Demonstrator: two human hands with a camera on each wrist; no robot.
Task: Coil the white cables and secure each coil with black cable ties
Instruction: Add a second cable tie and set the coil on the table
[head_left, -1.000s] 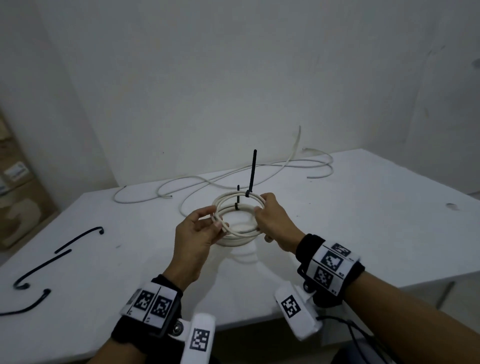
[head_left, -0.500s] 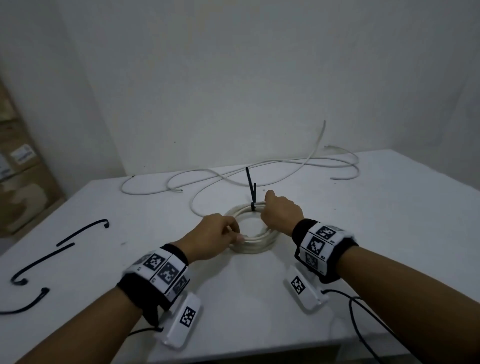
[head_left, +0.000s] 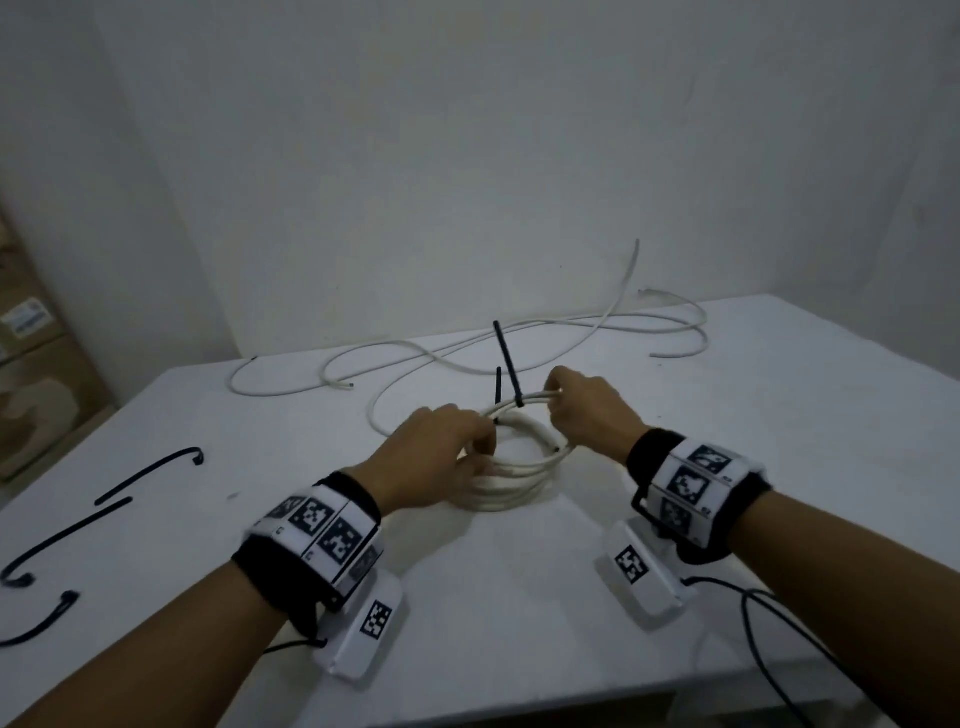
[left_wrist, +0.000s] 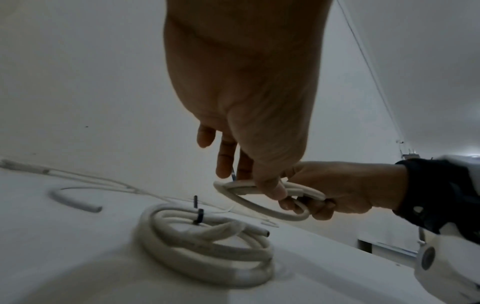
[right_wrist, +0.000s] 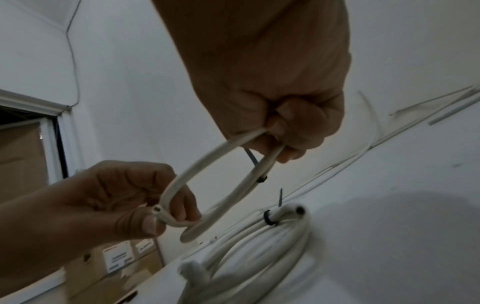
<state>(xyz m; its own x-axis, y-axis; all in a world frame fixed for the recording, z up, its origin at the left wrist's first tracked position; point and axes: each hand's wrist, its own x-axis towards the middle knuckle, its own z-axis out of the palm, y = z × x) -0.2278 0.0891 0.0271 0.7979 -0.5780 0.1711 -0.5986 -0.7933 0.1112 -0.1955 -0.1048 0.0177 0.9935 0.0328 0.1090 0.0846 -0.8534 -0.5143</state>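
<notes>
- My left hand pinches the near-left side of the small coil, thumb and fingers clamped on its cut end.
- My right hand is curled into a fist round the far-right side of the same coil, at about 2 o'clock from my left hand.
- The small coil hangs between my hands, clear of the table; a black cable tie wraps it just beside my right fingers, tail sticking up.
- Directly under it lies a finished coil flat on the table, with its own black tie.
- Loose white cables sprawl at 12 o'clock, by the wall.
- Spare black ties lie at 9 o'clock, well apart from the coils.
</notes>
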